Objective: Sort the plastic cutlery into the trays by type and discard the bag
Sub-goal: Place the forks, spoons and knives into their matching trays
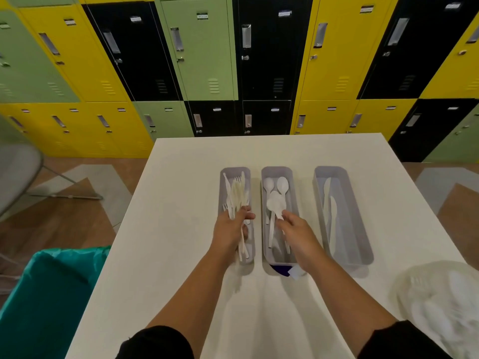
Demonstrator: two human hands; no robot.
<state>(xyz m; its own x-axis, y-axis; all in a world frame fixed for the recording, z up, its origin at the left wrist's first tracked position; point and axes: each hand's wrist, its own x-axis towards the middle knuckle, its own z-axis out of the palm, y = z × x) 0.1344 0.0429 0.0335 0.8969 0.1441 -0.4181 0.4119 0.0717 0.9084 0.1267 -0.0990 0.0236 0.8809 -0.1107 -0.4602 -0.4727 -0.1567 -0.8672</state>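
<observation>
Cutlery sorting over three grey trays on a white table (181,255). Left hand (229,229) grips a bundle of forks (237,196) above the left tray (234,171); right hand (298,230) pinches a spoon (275,204) by its handle over the middle tray (277,170), which already holds spoons. Knives (333,211) lie in the right tray (344,177). The bag (445,301), translucent and still holding cutlery, sits at the table's near right corner; a green-lined bin (49,294) stands at left. These pieces look light, thin and smooth, likely slippery when bunched; handles offer the surest hold.
</observation>
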